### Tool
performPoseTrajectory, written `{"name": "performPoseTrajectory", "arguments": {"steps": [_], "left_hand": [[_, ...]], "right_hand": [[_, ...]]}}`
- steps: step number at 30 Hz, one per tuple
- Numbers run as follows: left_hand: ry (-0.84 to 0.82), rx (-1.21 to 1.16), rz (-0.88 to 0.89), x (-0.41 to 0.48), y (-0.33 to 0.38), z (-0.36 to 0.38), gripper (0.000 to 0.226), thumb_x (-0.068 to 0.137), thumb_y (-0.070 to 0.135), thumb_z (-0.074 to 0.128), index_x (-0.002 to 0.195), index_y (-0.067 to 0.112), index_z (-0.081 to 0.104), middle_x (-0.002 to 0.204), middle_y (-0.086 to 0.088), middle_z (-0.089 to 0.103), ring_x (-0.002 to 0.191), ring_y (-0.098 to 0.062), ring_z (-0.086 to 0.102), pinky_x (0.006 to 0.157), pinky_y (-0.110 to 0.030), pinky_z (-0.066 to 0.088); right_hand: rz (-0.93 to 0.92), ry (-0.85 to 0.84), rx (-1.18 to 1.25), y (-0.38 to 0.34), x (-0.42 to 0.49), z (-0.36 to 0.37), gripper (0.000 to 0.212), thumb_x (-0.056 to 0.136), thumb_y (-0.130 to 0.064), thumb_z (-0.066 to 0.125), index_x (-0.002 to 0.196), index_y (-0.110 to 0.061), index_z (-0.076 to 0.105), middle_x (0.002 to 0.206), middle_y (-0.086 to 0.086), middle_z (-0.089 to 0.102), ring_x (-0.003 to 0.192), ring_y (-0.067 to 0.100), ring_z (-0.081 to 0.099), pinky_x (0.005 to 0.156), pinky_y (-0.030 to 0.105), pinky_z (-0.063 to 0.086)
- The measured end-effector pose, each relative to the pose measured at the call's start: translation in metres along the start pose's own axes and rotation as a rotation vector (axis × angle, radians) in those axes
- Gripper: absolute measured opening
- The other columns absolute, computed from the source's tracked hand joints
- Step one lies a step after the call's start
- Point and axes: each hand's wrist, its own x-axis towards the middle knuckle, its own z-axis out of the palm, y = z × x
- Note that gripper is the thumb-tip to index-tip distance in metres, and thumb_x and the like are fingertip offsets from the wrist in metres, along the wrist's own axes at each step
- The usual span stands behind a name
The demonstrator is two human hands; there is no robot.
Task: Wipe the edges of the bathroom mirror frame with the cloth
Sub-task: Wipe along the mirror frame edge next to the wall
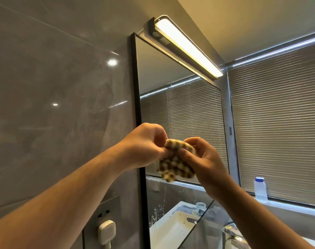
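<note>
A tall mirror with a thin black frame (136,90) hangs on the grey tiled wall. In front of its lower half I hold a small brown-and-cream checked cloth (178,161) bunched between both hands. My left hand (144,146) pinches the cloth's left side, close to the frame's left edge. My right hand (205,159) grips the cloth from the right, thumb on its front. The cloth is off the frame and hangs in the air before the glass.
A lit bar lamp (187,45) sticks out above the mirror's top edge. A wall socket with a white plug (106,230) sits lower left. Window blinds (278,123) fill the right, with a white bottle (260,188) on the sill. A chrome tap (231,232) is below.
</note>
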Motion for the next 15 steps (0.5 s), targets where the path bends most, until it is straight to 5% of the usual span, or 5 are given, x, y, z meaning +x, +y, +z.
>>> {"name": "performPoseTrajectory", "arguments": {"steps": [4,7,9,12,15], "left_hand": [[0.084,0.137,0.075,0.006,-0.005,0.008,0.024,0.079,0.022,0.079,0.068,0.026,0.058,0.066,0.009,0.058,0.062,-0.008,0.053,0.057,-0.021,0.043],[0.318,0.648,0.164,0.005,-0.021,-0.002,0.029,0.085,0.040,0.067,0.065,0.025,0.050,0.066,0.010,0.054,0.063,-0.012,0.053,0.057,-0.026,0.036],[0.446,0.909,0.216,0.000,-0.038,-0.012,0.024,0.078,0.043,0.059,0.080,0.019,0.060,0.084,0.000,0.062,0.080,-0.025,0.060,0.071,-0.035,0.043],[0.298,1.188,0.162,-0.004,-0.063,-0.016,0.075,0.066,0.056,0.057,0.122,0.005,0.061,0.130,-0.018,0.058,0.122,-0.037,0.053,0.107,-0.046,0.031],[0.149,1.325,0.092,-0.001,-0.067,-0.012,0.107,0.068,0.076,0.051,0.146,0.004,0.038,0.152,-0.016,0.038,0.144,-0.030,0.031,0.119,-0.050,0.016]], "right_hand": [[0.152,-0.027,0.249,0.005,0.002,-0.007,0.024,0.084,0.001,0.070,0.102,-0.009,0.060,0.083,0.004,0.069,0.079,0.017,0.069,0.071,0.032,0.060],[0.126,0.107,0.053,0.023,0.014,-0.014,0.021,0.086,0.010,0.060,0.096,-0.008,0.058,0.080,0.010,0.065,0.072,0.018,0.067,0.062,0.033,0.061],[0.062,0.220,-0.131,0.047,0.027,-0.016,0.018,0.082,0.006,0.062,0.091,-0.009,0.056,0.080,0.014,0.062,0.071,0.027,0.066,0.060,0.039,0.061],[-0.018,0.339,-0.409,0.092,0.048,-0.007,0.022,0.075,-0.004,0.069,0.086,-0.015,0.053,0.089,0.010,0.056,0.075,0.026,0.057,0.063,0.040,0.052],[-0.105,0.294,-0.550,0.126,0.054,0.010,0.025,0.076,-0.003,0.070,0.096,-0.011,0.057,0.095,0.002,0.048,0.079,0.020,0.051,0.070,0.027,0.040]]}}
